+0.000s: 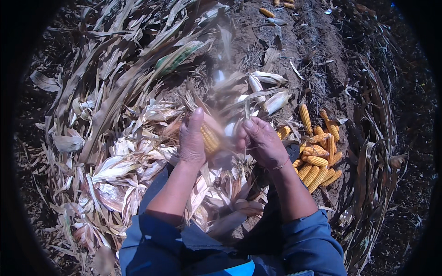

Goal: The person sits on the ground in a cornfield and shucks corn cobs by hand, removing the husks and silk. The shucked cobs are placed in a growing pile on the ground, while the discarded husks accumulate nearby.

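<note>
A yellow ear of corn (210, 139) sits just left of the middle of the frame, gripped in the left hand (191, 143), whose thumb lies up along its left side while the other fingers are mostly hidden behind it. The ear's long axis slants steeply, from the upper left down to the lower right; motion blur hides which end is the tip. Its kernels are bare on the side facing up, and loosened brown husk leaves (208, 109) spread above its upper end. The right hand (267, 145), at the centre right, has thumb and forefinger pinched together on a pale husk strip (247, 110) that stands up from them; its lower fingers are curled and smeared by motion. Beyond the hands, at the upper centre, pale husks enclose unhusked ears (277, 102), which point in several directions. At the right of centre, bare yellow ears (317, 161) lie in a loose heap on the brown soil (313, 69), the lowest ones side by side and slanting up to the right. Another bare ear (266, 12) lies at the top edge. Discarded husks (119, 170) cover the ground at the left and lower centre, and dry cornstalks (106, 83) fill the upper left.
</note>
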Motion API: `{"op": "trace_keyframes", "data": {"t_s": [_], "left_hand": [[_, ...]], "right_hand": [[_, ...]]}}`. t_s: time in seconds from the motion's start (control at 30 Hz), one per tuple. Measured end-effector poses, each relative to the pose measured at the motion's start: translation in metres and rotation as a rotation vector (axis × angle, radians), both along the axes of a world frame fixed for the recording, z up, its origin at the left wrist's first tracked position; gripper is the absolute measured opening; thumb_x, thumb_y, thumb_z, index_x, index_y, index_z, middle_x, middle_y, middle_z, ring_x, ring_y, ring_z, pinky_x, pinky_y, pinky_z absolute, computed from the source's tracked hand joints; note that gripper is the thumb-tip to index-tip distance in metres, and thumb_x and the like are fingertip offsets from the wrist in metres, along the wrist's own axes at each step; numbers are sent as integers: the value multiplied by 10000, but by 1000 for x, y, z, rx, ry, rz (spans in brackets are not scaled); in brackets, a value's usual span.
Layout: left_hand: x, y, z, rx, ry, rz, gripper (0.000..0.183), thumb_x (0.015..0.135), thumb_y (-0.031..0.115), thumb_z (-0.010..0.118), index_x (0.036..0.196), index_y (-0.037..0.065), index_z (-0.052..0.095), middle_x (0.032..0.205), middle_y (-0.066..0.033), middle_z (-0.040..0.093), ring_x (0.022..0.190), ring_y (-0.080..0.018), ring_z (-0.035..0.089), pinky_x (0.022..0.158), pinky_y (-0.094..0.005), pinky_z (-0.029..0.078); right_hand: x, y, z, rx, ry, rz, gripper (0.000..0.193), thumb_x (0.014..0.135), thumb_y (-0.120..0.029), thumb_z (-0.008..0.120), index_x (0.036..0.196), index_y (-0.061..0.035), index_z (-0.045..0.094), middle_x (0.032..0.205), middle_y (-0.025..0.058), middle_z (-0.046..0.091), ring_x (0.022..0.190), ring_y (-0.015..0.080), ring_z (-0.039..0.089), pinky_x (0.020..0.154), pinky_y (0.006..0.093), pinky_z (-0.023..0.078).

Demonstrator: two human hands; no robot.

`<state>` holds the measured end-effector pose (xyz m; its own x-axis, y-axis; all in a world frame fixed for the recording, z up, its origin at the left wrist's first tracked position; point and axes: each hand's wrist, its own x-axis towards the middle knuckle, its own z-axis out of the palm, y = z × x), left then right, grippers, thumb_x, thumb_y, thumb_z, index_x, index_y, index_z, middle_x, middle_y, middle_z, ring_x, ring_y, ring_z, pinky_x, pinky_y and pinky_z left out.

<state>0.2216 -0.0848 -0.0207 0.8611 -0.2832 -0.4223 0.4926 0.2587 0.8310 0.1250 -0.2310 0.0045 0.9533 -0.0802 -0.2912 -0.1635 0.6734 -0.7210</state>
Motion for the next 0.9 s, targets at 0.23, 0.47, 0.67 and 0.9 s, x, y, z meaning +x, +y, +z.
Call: {"op": "trace_keyframes", "data": {"t_s": [0.23, 0.47, 0.67, 0.9], "left_hand": [[52, 42, 23, -205, 22, 295, 492, 865, 525, 565, 1002, 54, 530, 831, -73, 579, 765, -194, 609, 687, -340, 539], [23, 9, 33, 352, -456, 355, 466, 877, 392, 638, 1102, -1, 528, 933, -83, 593, 815, -144, 578, 741, -289, 478], [2, -8, 30, 387, -687, 106, 344, 881, 287, 664, 1035, 2, 546, 853, -33, 579, 741, -117, 527, 722, -271, 449], [-28, -30, 33, 160, -530, -1, 309, 888, 256, 664, 1022, 0, 552, 880, -27, 593, 795, -89, 536, 744, -247, 442]], "right_hand": [[-38, -16, -11, -336, 106, 482, 366, 1008, -336, 453, 834, -45, 590, 695, -15, 575, 643, 45, 526, 575, 209, 398], [-30, -8, -26, -1610, 204, 110, 474, 783, -204, 714, 1177, -5, 539, 974, 196, 586, 929, 339, 554, 839, 404, 444], [-21, 24, 11, -1812, -310, -343, 599, 708, -102, 723, 1244, -7, 472, 1127, 157, 545, 1007, 318, 525, 860, 417, 429], [-11, 37, -29, -1536, -7, 39, 739, 693, -217, 761, 1293, 17, 400, 1063, 215, 565, 996, 359, 552, 842, 421, 466]]}}
